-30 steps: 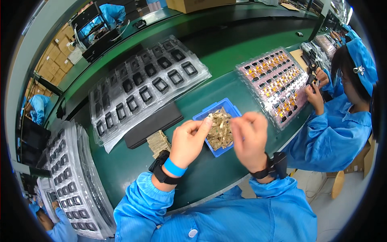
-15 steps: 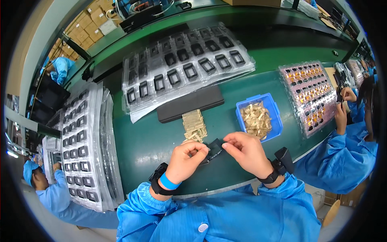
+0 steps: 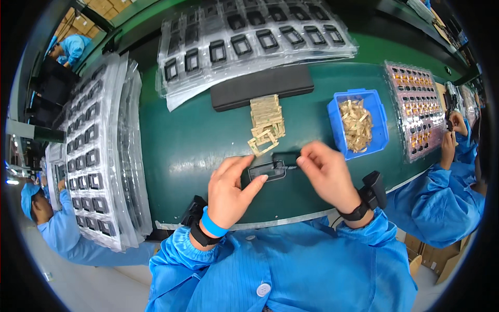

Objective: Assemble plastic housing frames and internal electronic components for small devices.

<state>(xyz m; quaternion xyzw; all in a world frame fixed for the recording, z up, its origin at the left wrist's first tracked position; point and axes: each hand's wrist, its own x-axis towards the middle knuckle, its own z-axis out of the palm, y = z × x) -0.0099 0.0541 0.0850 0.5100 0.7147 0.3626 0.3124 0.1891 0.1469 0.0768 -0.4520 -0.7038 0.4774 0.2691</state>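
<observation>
A black plastic frame (image 3: pixel 281 175) lies on the green tabletop in front of me. My left hand (image 3: pixel 228 190) has its left end between thumb and forefinger, the thumb at the near edge. My right hand (image 3: pixel 327 174) is closed, thumb against forefinger, at the right end of a thin black piece (image 3: pixel 285 156). That piece lies over or just beyond the frame's far right corner; blur hides whether they touch. Beyond my left fingertips, tan paper-like strips (image 3: pixel 266 117) lie in a row, with loose rectangular ones at the near end.
Tan pieces (image 3: pixel 356 125) fill a blue bin (image 3: pixel 384 122) at right. A long black case (image 3: pixel 262 87) lies behind the strips. Clear trays of black frames (image 3: pixel 244 54) stand at the back, others (image 3: pixel 132 156) at left. Farther right are a pinkish tray (image 3: pixel 421 112) and a co-worker's hands (image 3: pixel 451 138).
My hands have moved apart from the black piece they both held. The left is now at the frame on the table; the right keeps the black piece. The view has shifted.
</observation>
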